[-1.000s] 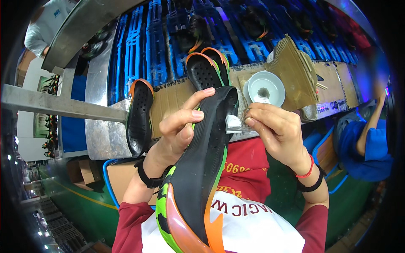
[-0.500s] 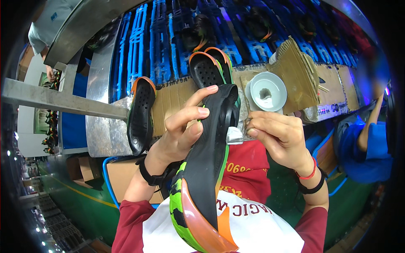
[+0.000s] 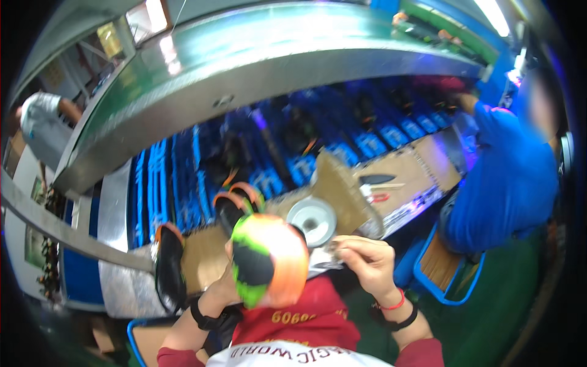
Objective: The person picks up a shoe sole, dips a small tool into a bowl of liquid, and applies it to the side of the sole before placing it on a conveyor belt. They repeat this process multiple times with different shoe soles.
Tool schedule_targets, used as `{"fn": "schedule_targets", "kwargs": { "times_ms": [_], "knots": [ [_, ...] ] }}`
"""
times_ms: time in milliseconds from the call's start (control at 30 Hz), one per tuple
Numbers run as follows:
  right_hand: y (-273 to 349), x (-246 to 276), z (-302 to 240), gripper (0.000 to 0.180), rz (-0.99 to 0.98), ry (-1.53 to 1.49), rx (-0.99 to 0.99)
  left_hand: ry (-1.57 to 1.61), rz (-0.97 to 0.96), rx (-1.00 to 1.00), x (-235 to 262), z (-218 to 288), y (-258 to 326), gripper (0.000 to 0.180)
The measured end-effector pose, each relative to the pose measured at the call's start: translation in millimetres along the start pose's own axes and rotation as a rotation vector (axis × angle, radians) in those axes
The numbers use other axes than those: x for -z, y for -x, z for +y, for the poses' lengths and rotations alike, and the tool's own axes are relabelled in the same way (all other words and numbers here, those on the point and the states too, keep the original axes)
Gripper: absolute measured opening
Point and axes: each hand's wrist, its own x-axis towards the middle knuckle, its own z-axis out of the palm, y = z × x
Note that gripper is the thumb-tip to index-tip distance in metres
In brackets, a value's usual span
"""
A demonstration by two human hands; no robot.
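My left hand (image 3: 224, 286) grips a shoe sole (image 3: 276, 263) in orange, green and black, whose rounded end is tilted up and hides most of the fingers. My right hand (image 3: 370, 263) is pinched just to the right of the sole, on a small brownish bit too blurred to name. A crumpled white scrap (image 3: 323, 259) lies beside those fingertips. Just beyond stands a white bowl (image 3: 297, 213) with a pale patch inside. One more sole (image 3: 169, 266) leans at the left, and a pair of soles (image 3: 230, 211) stands behind the held one.
Blue slatted rollers (image 3: 160, 183) run behind the bench, below a metal-edged green belt (image 3: 269, 37). Cardboard (image 3: 342, 189) stands beside the bowl, near a dark blade (image 3: 376, 179). A co-worker in blue (image 3: 504, 183) is at the right, near a blue-framed stool (image 3: 445, 260). A metal bar (image 3: 67, 235) crosses the left.
The held sole has swung from lying lengthwise, black inside showing, to end-on with its coloured end toward me. The view has tilted up, bringing in the green belt and more of the co-worker.
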Motion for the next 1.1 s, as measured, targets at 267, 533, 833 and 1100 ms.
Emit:
{"fn": "schedule_targets", "kwargs": {
  "times_ms": [267,533,833,1100],
  "knots": [
    [70.2,98.9,-14.3,0.023,0.703,-0.060,-0.104,0.512,-0.337,-0.346,-78.7,121.9,-207.4,0.060],
    [73.6,76.8,-9.4,0.014,0.558,-0.106,-0.300,-0.077,-0.114,-0.190,-65.8,89.6,-157.0,0.055],
    [8.6,14.1,17.4,0.007,0.000,0.415,0.053,-0.851,0.497,0.157,59.2,-45.5,29.4,0.059],
    [-16.8,-34.0,66.5,0.009,-0.133,0.805,0.192,-0.919,0.351,0.211,41.2,-81.0,44.6,0.028]
  ]
}}
